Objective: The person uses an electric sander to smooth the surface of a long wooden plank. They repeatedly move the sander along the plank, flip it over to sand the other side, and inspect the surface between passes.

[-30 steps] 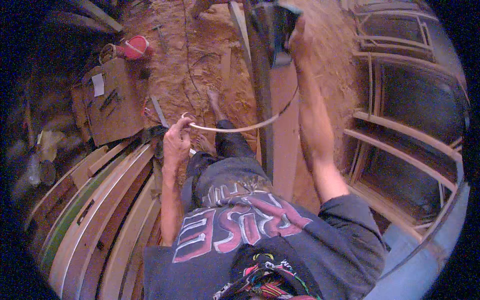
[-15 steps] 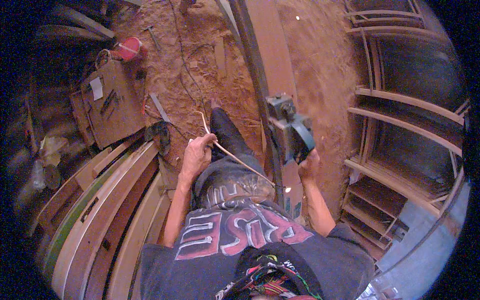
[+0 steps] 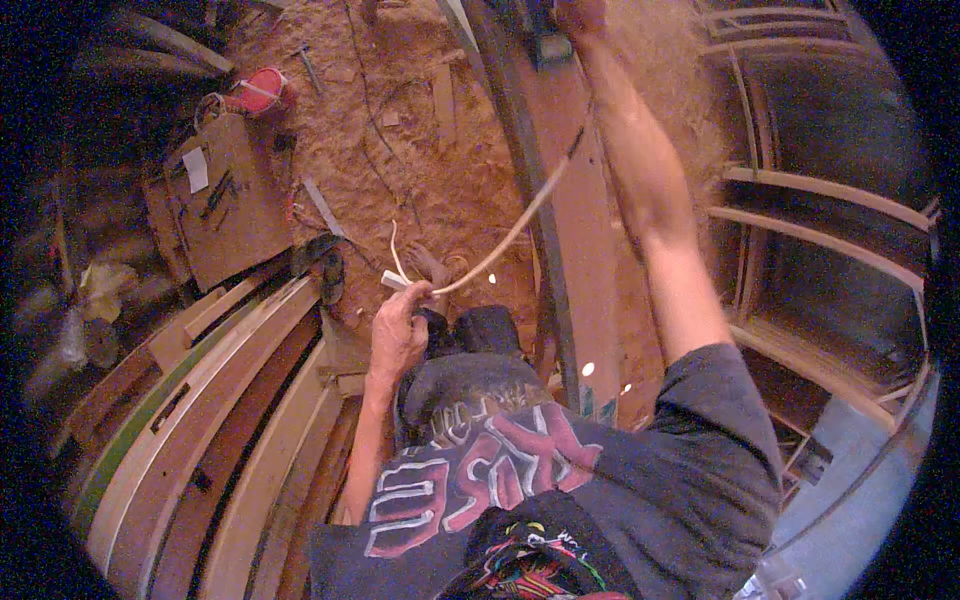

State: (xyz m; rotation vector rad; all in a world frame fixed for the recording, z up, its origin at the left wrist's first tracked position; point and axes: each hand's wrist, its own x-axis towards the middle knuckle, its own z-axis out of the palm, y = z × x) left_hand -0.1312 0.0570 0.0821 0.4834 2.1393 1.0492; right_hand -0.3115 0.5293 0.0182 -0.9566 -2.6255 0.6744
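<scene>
My left hand (image 3: pixel 400 325) is closed round a pale power cord (image 3: pixel 512 238) in front of my lap. A small white block-shaped piece (image 3: pixel 394 280) and a loose end of cord stick out past the fingers. At the far end of a long reddish wooden board (image 3: pixel 575 215), my right hand (image 3: pixel 582 18) grips a dark green power tool (image 3: pixel 553 46), which looks like an electric planer. The top edge of the view cuts off most of the tool and hand. From my left hand the cord bows up across the board toward the tool.
Long curved-looking planks (image 3: pixel 190 470) lie stacked on my left. Beyond them stand a brown box (image 3: pixel 235 215) and a red round container (image 3: pixel 262 90). Wooden frames (image 3: pixel 830 200) line the right side. Shavings cover the floor (image 3: pixel 400 140), where a hammer-like tool (image 3: pixel 312 72) lies.
My right hand has carried the power tool away from me along the board, stretching the arm out. The cord has risen and swung across the board. My left hand still grips it.
</scene>
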